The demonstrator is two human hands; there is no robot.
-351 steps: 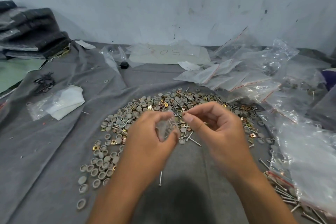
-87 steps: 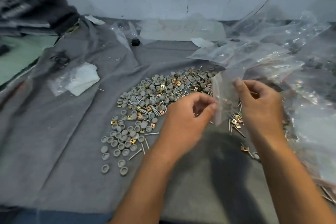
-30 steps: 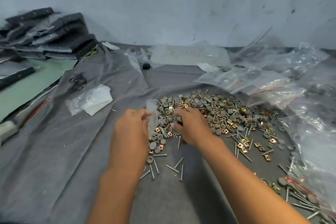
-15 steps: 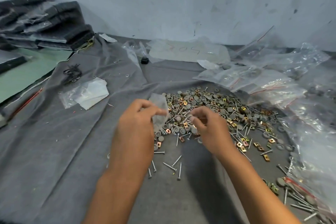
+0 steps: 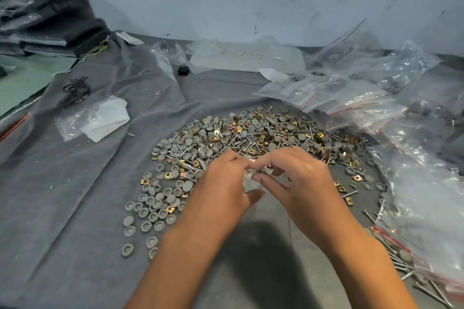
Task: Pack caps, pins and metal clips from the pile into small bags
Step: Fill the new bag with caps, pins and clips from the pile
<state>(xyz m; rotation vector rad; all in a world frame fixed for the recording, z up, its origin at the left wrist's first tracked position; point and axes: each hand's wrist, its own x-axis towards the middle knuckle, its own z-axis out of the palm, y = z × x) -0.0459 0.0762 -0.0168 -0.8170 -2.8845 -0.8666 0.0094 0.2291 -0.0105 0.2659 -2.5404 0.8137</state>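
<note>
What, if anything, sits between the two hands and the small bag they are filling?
Nothing visible does. The left hand and right hand both already pinch the small clear bag between their fingers, held over the grey cloth at the near edge of the pile.

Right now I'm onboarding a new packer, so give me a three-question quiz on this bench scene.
1. True or false: both hands hold the small clear plastic bag.
2. Which lies nearest the left hand?
A. the stack of dark foam sheets
B. the pile of grey round caps, steel pins and brass square clips
C. the folded white cloth in a clear bag
3. Fill in: the heap of clear red-striped zip bags lies on the person's ____ side.

Key: 1 true. 2 B. 3 right; the right hand is on that side.
</note>
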